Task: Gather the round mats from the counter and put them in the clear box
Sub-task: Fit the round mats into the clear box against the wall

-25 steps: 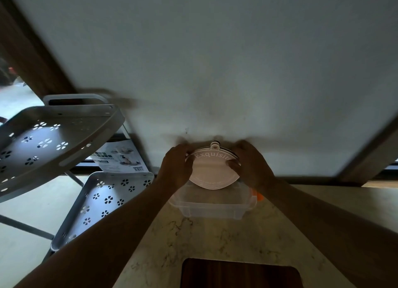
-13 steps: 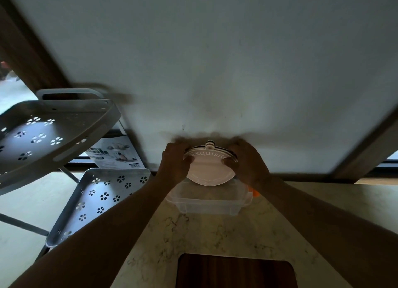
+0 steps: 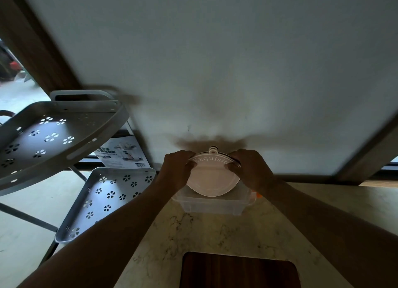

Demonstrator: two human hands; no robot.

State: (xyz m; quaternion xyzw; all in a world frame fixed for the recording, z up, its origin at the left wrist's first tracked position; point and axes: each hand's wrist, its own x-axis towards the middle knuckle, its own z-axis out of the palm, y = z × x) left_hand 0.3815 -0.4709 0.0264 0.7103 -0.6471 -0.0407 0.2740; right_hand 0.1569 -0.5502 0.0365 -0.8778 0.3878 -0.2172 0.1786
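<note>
A stack of round pale mats, the front one lettered "Exquisite" with a small hanging tab on top, stands tilted on edge in the clear box. My left hand grips the stack's left rim and my right hand grips its right rim. The mats' lower edge sits inside the box, which rests on the marble counter against the wall. The box's far side is hidden behind the mats.
A dark wooden board lies at the counter's near edge. A grey perforated tiered rack stands left of the counter, with a printed carton behind it. An orange bit shows by the box's right end.
The mats stay held over the box by both hands. The view has shifted slightly, and the stack has tipped a little more upright.
</note>
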